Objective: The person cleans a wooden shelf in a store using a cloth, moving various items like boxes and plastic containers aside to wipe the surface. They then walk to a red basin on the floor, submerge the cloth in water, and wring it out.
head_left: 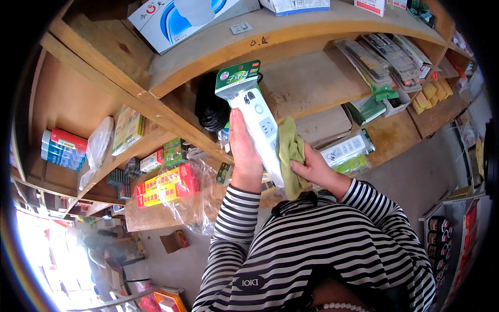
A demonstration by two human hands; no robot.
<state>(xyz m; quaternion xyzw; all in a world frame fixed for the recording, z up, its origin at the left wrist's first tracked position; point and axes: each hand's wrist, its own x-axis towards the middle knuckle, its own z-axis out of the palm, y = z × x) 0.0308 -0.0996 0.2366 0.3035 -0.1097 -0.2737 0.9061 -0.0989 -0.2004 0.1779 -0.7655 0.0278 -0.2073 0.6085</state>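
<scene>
Viewing through the head camera, I note nearest the wearer's striped shirt (pixel 343 239), sleeves reaching forward. Ahead of the chest, the packaged power strip (pixel 262 127) is held up between both hands. Left hand (pixel 244 148): gripping the strip's left edge, thumb laid along it; the other fingers are largely hidden, their placement not verifiable. Right hand (pixel 319 169): pinching a bunched green cloth (pixel 291 156), which lies along the strip's lower right side; I cannot confirm how firmly it presses.

Governing relation, in my judgement: the strip's long axis slants from its green header card (pixel 238 78), far and left, to its near end by the chest, right of the left hand and left of the right. The left hand is nearer, directly on it; the cloth stands between strip and right hand.

Beyond: a second packaged strip (pixel 347 151) on the wooden shelf (pixel 306 80), right; black coiled cable (pixel 210 106) behind; farther up, a white-and-blue box (pixel 189 21).
</scene>
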